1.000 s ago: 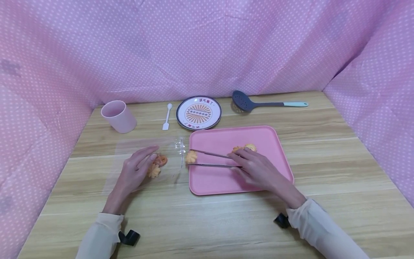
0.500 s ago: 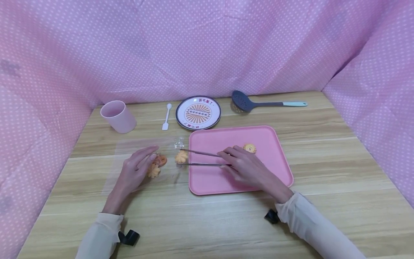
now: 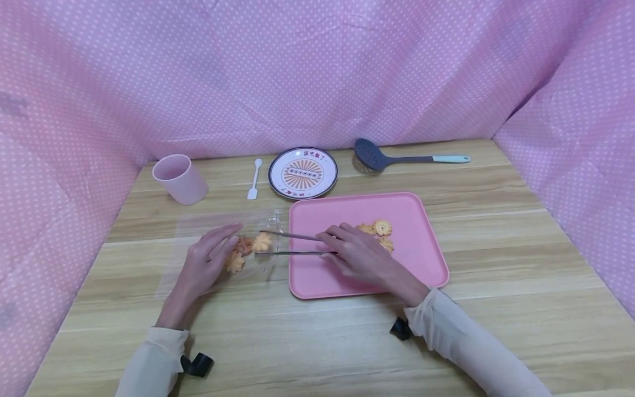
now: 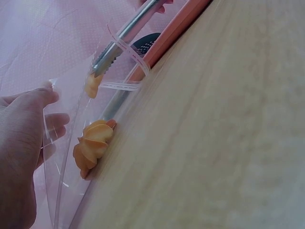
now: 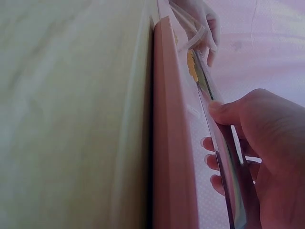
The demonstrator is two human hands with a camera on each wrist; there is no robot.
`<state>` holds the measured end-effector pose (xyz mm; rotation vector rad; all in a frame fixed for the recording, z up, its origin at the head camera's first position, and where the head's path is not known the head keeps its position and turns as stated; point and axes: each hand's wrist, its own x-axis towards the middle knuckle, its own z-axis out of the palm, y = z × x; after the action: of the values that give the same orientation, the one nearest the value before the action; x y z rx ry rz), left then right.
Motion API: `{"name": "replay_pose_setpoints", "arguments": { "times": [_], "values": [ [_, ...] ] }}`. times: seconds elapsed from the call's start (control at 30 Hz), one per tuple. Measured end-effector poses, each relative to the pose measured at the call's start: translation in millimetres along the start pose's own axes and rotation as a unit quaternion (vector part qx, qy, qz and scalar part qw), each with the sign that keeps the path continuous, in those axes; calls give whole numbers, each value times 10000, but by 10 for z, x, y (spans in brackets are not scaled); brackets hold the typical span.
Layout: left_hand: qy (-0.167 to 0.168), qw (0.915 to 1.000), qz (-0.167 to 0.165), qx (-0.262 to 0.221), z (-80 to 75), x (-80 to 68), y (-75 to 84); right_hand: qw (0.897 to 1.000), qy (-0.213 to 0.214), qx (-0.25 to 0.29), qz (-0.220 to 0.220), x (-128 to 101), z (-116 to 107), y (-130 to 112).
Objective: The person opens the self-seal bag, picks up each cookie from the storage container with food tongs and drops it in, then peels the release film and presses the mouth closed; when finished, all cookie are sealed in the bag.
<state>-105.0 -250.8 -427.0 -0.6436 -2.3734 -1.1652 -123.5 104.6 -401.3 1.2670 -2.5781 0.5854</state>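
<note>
Wooden table (image 3: 496, 264), carrying pink tray (image 3: 421, 259), cup (image 3: 179, 179), white spoon (image 3: 254, 178), plate (image 3: 303, 172), skimmer (image 3: 407, 157), clear bag (image 3: 218, 226).

right hand (image 5: 267, 157) grips tongs (image 5: 224, 162) — cookie (image 5: 192, 66) pinched above pink tray (image 5: 171, 143)

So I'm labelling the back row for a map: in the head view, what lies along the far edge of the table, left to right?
Pink plastic cup → small white spoon → round patterned plate → dark grey slotted ladle with a light blue handle.
</note>
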Motion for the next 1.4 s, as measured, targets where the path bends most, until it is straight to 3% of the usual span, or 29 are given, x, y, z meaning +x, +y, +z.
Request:
{"name": "replay_pose_setpoints", "arguments": {
  "times": [0.7, 1.4],
  "values": [
    [73, 10000, 4, -4, 1, 1, 10, 9992, -386, 91, 86, 275, 127, -153],
    [117, 9998, 140, 82, 8, -6, -15, 9985, -455, 227, 197, 415, 243, -246]
  ]
}}
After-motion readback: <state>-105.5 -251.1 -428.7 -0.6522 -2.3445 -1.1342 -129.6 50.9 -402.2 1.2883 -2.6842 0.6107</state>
